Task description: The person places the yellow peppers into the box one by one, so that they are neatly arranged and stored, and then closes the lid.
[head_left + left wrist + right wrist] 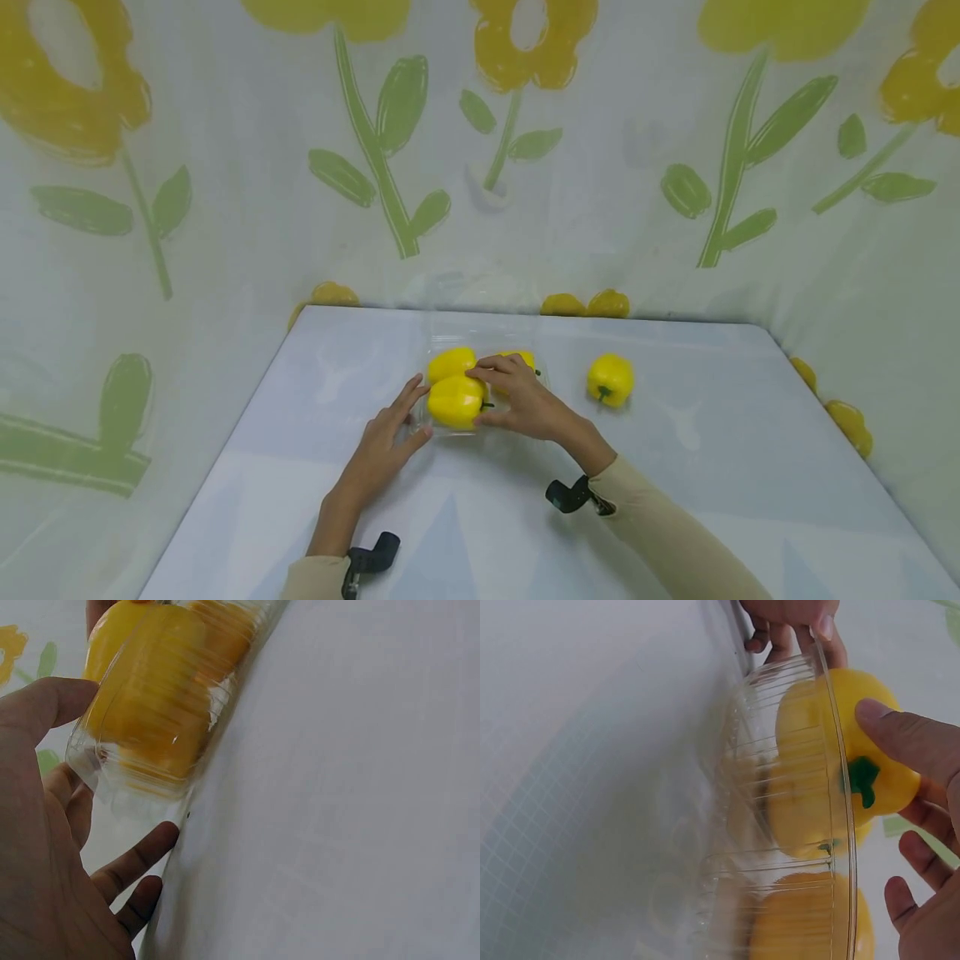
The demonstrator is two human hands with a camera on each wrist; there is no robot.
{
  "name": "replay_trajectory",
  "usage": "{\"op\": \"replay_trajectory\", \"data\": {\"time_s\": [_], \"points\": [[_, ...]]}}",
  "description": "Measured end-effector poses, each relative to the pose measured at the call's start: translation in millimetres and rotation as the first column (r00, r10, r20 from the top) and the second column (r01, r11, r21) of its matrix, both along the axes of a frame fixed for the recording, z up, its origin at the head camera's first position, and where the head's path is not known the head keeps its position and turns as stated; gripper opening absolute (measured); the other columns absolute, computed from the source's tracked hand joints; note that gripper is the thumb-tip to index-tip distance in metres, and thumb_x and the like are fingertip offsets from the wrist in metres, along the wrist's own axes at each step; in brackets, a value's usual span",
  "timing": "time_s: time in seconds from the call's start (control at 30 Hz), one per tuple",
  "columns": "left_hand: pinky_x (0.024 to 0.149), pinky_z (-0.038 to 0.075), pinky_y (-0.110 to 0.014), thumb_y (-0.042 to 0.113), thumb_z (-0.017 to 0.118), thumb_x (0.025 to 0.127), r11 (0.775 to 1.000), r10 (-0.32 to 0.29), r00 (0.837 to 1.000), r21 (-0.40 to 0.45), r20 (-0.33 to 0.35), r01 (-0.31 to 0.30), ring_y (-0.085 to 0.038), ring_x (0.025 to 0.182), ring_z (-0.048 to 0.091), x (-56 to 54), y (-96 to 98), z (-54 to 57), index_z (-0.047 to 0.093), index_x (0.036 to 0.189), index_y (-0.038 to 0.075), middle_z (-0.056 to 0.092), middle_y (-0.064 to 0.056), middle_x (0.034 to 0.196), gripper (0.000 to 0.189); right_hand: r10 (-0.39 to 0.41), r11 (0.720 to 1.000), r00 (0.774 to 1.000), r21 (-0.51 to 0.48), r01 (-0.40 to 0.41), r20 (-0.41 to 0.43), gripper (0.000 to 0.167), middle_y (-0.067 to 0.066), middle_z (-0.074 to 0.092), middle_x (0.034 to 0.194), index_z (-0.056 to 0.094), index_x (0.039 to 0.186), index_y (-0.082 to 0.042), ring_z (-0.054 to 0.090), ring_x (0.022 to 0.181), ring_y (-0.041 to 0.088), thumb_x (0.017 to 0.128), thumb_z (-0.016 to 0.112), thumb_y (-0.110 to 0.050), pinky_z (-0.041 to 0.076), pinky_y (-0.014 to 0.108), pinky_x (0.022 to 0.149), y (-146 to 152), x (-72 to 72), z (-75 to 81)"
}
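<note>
Right hand (pixel 930 862) pinches yellow pepper (pixel 866 739), thumb on its near side. Green stem (pixel 861 778) faces near. Pepper partly behind ribbed wall of clear plastic box (pixel 761 720), bulging over rim. Second pepper (pixel 799 814) seen through plastic, likely just beyond. Third pepper (pixel 795 919) in box, farther right. Left hand (pixel 791 613) at box's left end. Pale tabletop (pixel 585 712) underneath.

Looks like screened-off booth: walled in flower-print sheeting (pixel 585 225), 9 through 3 o'clock; holds pale worktop (pixel 750 467) at 6.

No legible txt, labels, brands, nos. or signs in head or wrist cam views.
</note>
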State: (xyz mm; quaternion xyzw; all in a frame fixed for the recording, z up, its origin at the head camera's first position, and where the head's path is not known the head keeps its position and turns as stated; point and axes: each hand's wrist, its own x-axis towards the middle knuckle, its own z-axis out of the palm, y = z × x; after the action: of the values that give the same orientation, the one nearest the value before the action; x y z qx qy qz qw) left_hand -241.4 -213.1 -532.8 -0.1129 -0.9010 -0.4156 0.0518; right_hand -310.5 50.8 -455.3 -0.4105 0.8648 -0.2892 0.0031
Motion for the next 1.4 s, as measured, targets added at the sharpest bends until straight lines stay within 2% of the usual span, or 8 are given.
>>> {"op": "replay_trajectory", "data": {"time_s": [0.3, 0.47, 0.7, 0.83, 0.93, 1.13, 1.4], "points": [[0.099, 0.030, -0.061, 0.043, 0.058, 0.099, 1.000, -0.016, 1.000, -0.008, -0.015, 0.016, -0.016, 0.110, 0.050, -3.1, 3.2, 2.9, 0.033, 0.156, 0.036, 0.016, 0.023, 0.163, 0.062, -0.062, 0.991, 0.997, 0.125, 0.055, 0.052, 0.067, 0.004, 0.050, 0.145, 0.054, 0.145, -0.015, 0.040, 0.127, 0.027, 0.087, 0.080, -0.035, 0.032, 0.052, 0.105, 1, -4.8, -4.1], [0.099, 0.029, -0.059, 0.044, 0.058, 0.099, 1.000, -0.026, 1.000, -0.004, -0.010, 0.026, -0.015, 0.109, 0.049, -3.7, 6.1, 2.4, 0.033, 0.156, 0.036, 0.016, 0.024, 0.163, 0.062, -0.081, 0.987, 0.994, 0.144, 0.069, 0.078, 0.069, 0.004, 0.047, 0.148, 0.052, 0.147, -0.017, 0.039, 0.128, 0.027, 0.087, 0.079, -0.036, 0.030, 0.051, 0.106, 5, -5.1, -7.3], [0.101, 0.028, -0.058, 0.047, 0.057, 0.099, 1.000, -0.028, 1.000, 0.000, -0.002, 0.028, -0.016, 0.110, 0.049, -4.0, 8.8, 2.2, 0.033, 0.156, 0.037, 0.016, 0.025, 0.162, 0.062, -0.091, 0.992, 0.985, 0.104, 0.076, 0.149, 0.072, 0.002, 0.046, 0.152, 0.047, 0.150, -0.017, 0.036, 0.136, 0.029, 0.088, 0.079, -0.032, 0.031, 0.055, 0.109, 13, -1.7, -3.7], [0.099, 0.029, -0.059, 0.047, 0.058, 0.099, 1.000, -0.022, 1.000, -0.007, -0.010, 0.022, -0.015, 0.110, 0.049, -1.2, 8.1, 2.4, 0.033, 0.156, 0.037, 0.016, 0.024, 0.162, 0.063, -0.106, 0.993, 0.987, 0.068, 0.099, 0.121, 0.065, 0.003, 0.050, 0.148, 0.052, 0.146, -0.013, 0.037, 0.133, 0.027, 0.089, 0.077, -0.033, 0.031, 0.055, 0.107, 19, 1.7, -1.5], [0.099, 0.030, -0.059, 0.045, 0.059, 0.099, 1.000, -0.020, 1.000, -0.008, -0.020, 0.020, -0.014, 0.110, 0.050, 0.1, 7.3, 1.8, 0.034, 0.155, 0.037, 0.016, 0.024, 0.162, 0.062, -0.154, 0.988, 0.983, 0.022, 0.153, 0.097, 0.058, 0.004, 0.055, 0.142, 0.057, 0.140, -0.010, 0.039, 0.130, 0.026, 0.090, 0.076, -0.032, 0.030, 0.055, 0.105, 26, 3.8, 0.0], [0.098, 0.029, -0.058, 0.045, 0.058, 0.099, 1.000, -0.023, 1.000, 0.002, -0.019, 0.023, -0.015, 0.107, 0.049, 1.4, 6.4, 1.2, 0.034, 0.156, 0.035, 0.017, 0.023, 0.162, 0.062, -0.305, 0.950, 0.952, -0.056, 0.306, 0.016, 0.051, 0.004, 0.061, 0.132, 0.063, 0.132, -0.009, 0.044, 0.121, 0.025, 0.089, 0.077, -0.033, 0.036, 0.052, 0.099, 45, 5.4, 1.4], [0.099, 0.029, -0.062, 0.047, 0.058, 0.099, 1.000, 0.013, 1.000, -0.012, 0.026, -0.012, -0.015, 0.110, 0.047, 1.2, 1.6, -1.1, 0.030, 0.156, 0.042, 0.016, 0.026, 0.162, 0.064, -0.446, 0.893, 0.890, -0.116, 0.436, -0.092, 0.047, 0.007, 0.067, 0.120, 0.065, 0.125, -0.008, 0.050, 0.113, 0.028, 0.087, 0.080, -0.032, 0.038, 0.049, 0.095, 75, 1.3, 3.3]]}}
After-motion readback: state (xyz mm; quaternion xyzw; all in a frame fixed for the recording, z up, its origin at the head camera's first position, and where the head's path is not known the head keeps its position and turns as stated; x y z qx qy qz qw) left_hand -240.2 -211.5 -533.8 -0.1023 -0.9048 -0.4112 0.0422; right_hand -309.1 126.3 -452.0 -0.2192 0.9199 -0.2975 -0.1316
